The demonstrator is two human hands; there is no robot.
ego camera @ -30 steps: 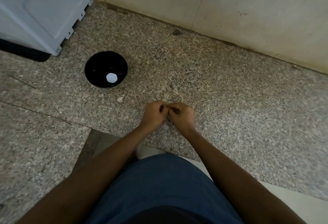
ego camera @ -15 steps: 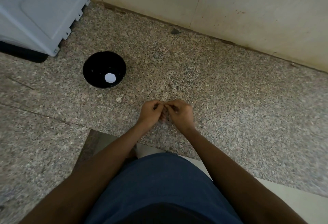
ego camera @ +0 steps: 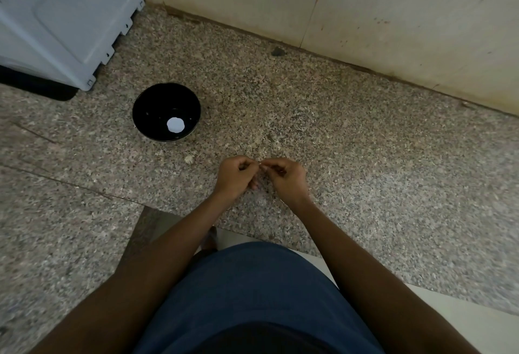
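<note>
L hand [ego camera: 235, 177], R hand [ego camera: 287, 180], fingers pinched on tiny bit [ego camera: 261, 163], black bowl [ego camera: 148, 108] nearby

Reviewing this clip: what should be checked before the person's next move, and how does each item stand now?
1. The left hand pinches the small item: ok.
2. The right hand pinches the same item: ok.
3. What the small item is: cannot tell.
4. The black bowl stands upright, apart from both hands: ok.
5. A whitish scrap lies loose on the granite surface, outside the bowl: not ok.
</note>
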